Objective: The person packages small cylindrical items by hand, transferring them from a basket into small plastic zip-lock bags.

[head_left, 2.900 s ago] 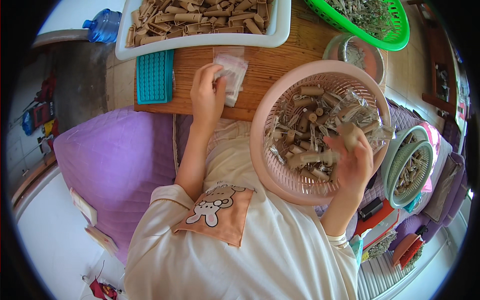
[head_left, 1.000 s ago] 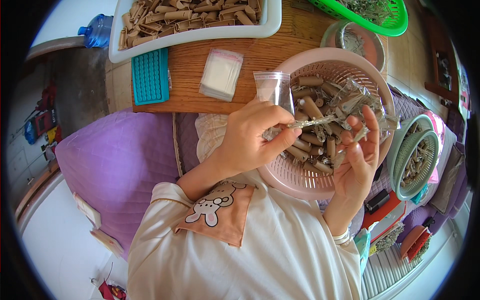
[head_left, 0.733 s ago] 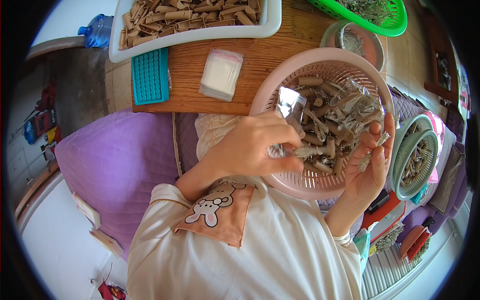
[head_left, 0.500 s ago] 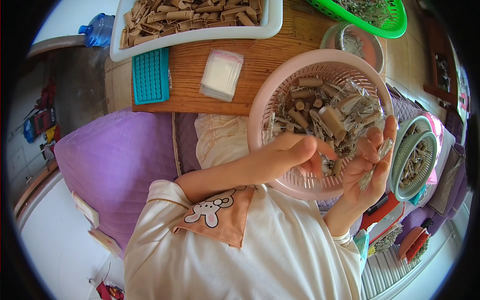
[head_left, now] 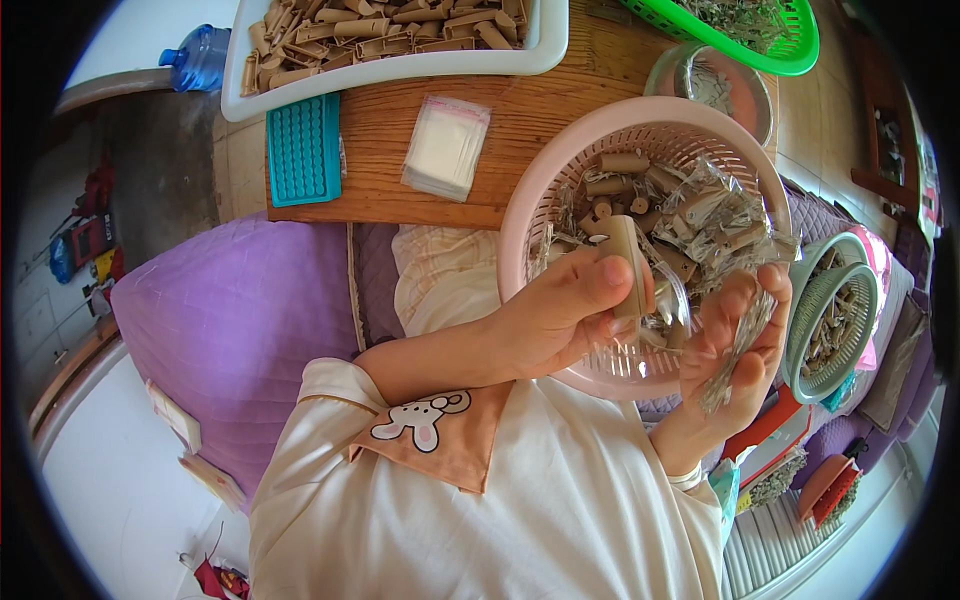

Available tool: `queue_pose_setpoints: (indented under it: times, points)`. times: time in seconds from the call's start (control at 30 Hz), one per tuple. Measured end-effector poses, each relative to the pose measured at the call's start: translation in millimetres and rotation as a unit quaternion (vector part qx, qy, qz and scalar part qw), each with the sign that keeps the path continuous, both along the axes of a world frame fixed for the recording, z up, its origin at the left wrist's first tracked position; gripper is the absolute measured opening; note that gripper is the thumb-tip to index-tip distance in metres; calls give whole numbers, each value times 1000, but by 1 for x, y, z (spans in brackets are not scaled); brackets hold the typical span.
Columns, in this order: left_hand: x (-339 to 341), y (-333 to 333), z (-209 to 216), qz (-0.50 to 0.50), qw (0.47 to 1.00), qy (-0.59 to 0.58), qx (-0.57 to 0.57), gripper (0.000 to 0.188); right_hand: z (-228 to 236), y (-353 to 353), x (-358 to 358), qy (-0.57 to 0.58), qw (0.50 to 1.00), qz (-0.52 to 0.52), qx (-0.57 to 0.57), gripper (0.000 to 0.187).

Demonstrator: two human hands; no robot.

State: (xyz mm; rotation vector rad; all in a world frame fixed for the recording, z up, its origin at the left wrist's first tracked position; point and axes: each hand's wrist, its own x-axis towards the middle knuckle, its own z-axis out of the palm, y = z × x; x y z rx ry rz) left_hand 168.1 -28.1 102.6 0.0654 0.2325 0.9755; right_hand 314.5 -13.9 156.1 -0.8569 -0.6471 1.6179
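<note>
My left hand (head_left: 575, 305) is closed on a tan tube (head_left: 624, 262), which stands nearly upright between thumb and fingers. Clear plastic shows beside the tube, but whether it belongs to it is hard to tell. A bundle of thin, greyish, shiny strips (head_left: 736, 352) lies across the palm and fingers of my right hand (head_left: 745, 375), held by curled fingers. Both hands are over the near side of a pink slotted basket (head_left: 530, 185). Inside the basket, tan tubes (head_left: 625, 163) mix with crumpled clear plastic wrappers (head_left: 722, 212).
On the wooden table (head_left: 370, 165) are a white tray (head_left: 400, 68) of brown half-round pieces, a teal ridged mold (head_left: 304, 150), and clear bags (head_left: 446, 148). Behind the pink basket sit a round container (head_left: 758, 125) and a green basket (head_left: 800, 62). Grey-green baskets (head_left: 800, 375) stand at right.
My left hand has come up from the basket's contents and now holds the tan tube. My right hand still holds the strips, which are turned slightly and shifted lower.
</note>
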Motion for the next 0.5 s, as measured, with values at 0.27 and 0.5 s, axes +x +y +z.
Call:
queue_pose_setpoints:
  times: [0.27, 0.5]
  points:
    - [3, 2, 4, 44, 998, -28, -47, 44, -22, -4, 4, -215, 966, -143, 15, 33]
    - [15, -5, 0, 36, 997, -42, -52, 38, -5, -1, -12, -340, 931, 93, 94, 23]
